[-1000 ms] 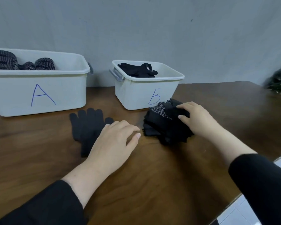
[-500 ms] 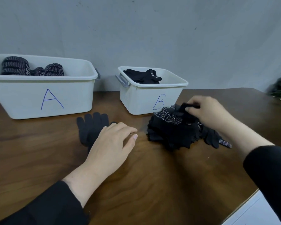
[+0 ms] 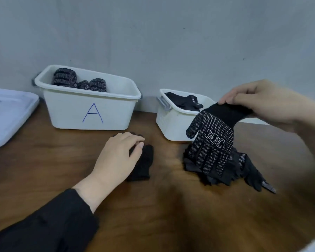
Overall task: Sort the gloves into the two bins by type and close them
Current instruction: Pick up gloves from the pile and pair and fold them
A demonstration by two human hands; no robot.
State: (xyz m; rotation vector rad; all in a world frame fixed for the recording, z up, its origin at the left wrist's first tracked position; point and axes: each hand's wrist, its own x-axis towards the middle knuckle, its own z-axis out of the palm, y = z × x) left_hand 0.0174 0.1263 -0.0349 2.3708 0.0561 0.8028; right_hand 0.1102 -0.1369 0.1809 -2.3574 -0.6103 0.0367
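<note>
Above the pile (image 3: 218,171), right hand (image 3: 262,102) has lifted dotted glove (image 3: 210,140)

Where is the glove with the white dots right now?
The dotted glove hangs from the right hand, which pinches its cuff, above the glove pile and in front of the smaller bin.

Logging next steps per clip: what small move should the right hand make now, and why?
Probably carry the dotted glove left to bin A. The right hand pinches its cuff above the pile, and bin A already holds dotted gloves, while the smaller bin holds plain black ones.
</note>
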